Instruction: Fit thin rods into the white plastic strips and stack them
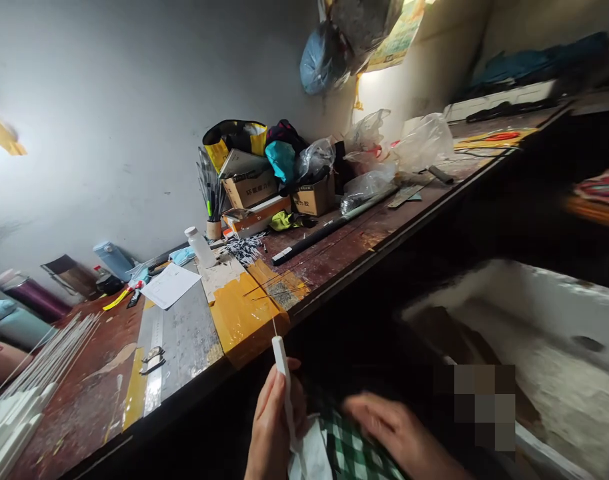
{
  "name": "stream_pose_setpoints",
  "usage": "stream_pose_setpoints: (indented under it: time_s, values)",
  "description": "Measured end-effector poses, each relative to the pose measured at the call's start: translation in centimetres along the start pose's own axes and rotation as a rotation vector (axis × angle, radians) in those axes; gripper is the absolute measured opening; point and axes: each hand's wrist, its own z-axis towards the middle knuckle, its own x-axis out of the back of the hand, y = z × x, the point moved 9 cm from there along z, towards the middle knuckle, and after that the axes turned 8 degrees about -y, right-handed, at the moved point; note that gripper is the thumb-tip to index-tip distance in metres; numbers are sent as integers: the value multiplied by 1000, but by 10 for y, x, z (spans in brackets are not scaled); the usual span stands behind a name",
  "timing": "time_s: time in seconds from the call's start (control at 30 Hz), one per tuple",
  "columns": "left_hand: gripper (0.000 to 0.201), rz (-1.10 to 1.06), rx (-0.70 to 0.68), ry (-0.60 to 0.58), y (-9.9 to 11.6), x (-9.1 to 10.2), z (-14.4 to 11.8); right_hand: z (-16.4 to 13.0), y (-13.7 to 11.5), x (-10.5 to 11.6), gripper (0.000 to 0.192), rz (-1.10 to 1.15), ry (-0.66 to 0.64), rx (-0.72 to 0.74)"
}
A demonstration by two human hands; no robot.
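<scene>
Left hand (274, 427) is holding a thin white rod (283, 377) upright in a closed grip, fingers wrapping its lower part, a fine wire tip projecting from the top; the rod is sitting just below the bench (109, 373) edge, in front of the yellow-taped patch (239, 313). Right hand (399, 433) is blurring over green checked cloth (354, 453), fingers spread loosely, holding nothing. White cloth (314, 460) is lying against the left hand.
</scene>
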Motion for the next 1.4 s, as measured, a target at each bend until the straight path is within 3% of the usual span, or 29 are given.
stream_pose_setpoints:
  time_s: [0.07, 0.13, 0.27, 0.57, 0.77, 0.93, 1.1, 1.27, 1.4]
  values:
    - [47, 73, 81, -27, -18, 3, -6, 20, -23, 24, 35, 113, 77, 30]
    - [47, 133, 166, -32, -36, 5, -12, 40, -48, 34, 37, 267, 71, 108]
    - [47, 215, 243, -54, -51, 4, -19, 69, -73, 23, 31, 471, -34, 153]
    - [49, 311, 219, -31, -42, 8, -19, 86, -65, 30, 29, 522, 75, 145]
    - [55, 257, 294, 77, -65, 25, -28, 100, -66, 52, 30, 470, 160, 149]
    - [43, 116, 120, 103, -62, 22, -26, 116, -67, 56, 34, 359, 102, 142]
    - [39, 2, 30, 222, -36, 27, -14, 85, -62, 39, 27, 177, 62, 131]
    - [31, 76, -131, 272, -3, 26, 12, 36, -11, -11, 16, -125, -123, -57]
    - [28, 49, -174, 289, -1, 17, 32, 18, 12, -10, 12, -206, 1, -75]
